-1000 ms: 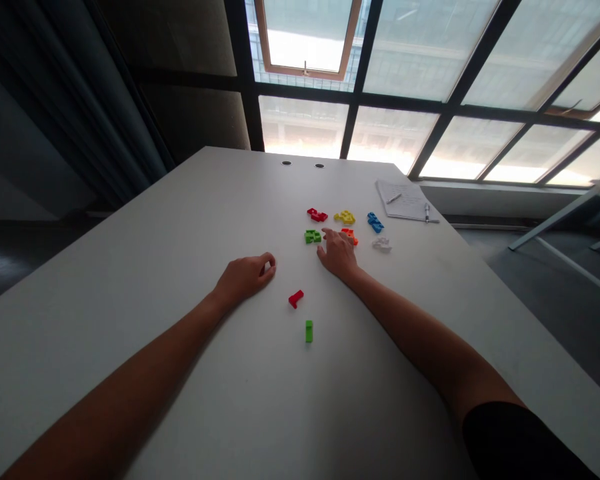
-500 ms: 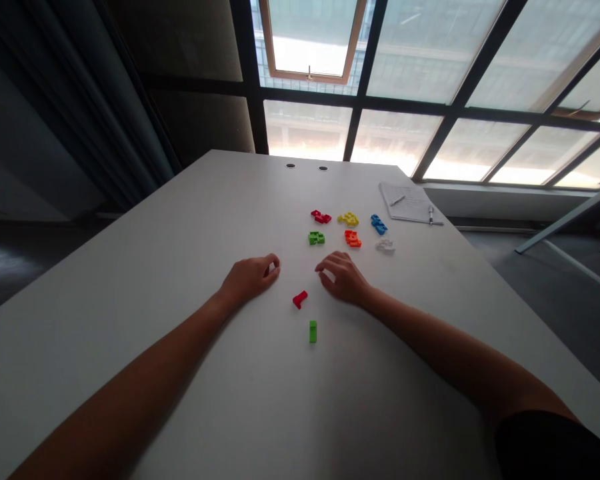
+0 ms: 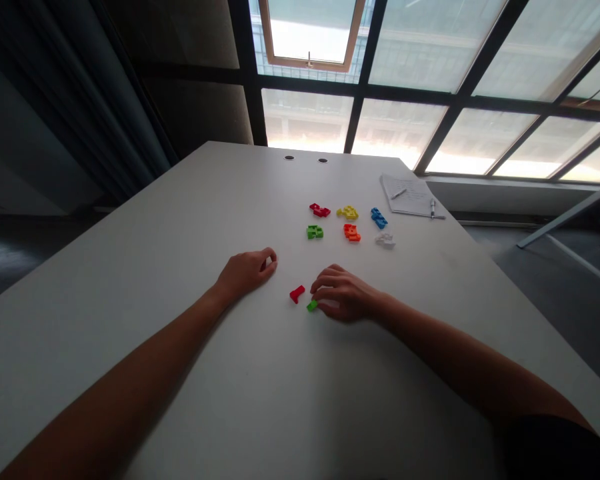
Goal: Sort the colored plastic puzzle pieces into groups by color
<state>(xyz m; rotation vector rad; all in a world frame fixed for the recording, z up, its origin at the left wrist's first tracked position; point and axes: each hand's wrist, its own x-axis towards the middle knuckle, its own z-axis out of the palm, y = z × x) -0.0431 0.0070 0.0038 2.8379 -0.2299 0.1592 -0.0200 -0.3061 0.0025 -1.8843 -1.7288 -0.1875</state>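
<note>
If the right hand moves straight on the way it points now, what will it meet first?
Probably the green block right in front of the right hand; they may already touch, but depth is unclear. The red L-shaped piece lies just beyond it.

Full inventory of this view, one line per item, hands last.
white desk: 1, white, under everything in the foreground
desk holes: 2, black, near far edge
red puzzle piece: 1, red, back group
yellow puzzle piece: 1, yellow, back group
blue puzzle piece: 1, blue, back group
green puzzle piece: 1, green, back group
orange puzzle piece: 1, orange, back group
white puzzle piece: 1, white, back group
red L-shaped piece: 1, red, between hands
small green piece: 1, green, at right hand's fingertips
paper sheet: 1, white, far right of desk
pens: 2, grey, one on the sheet, one at its edge
windows: several, black-framed, beyond desk
curtain: 1, dark, far left
left hand: 1, curled, resting on desk
right hand: 1, curled, on desk
black sleeve: 1, black, right upper arm
</note>
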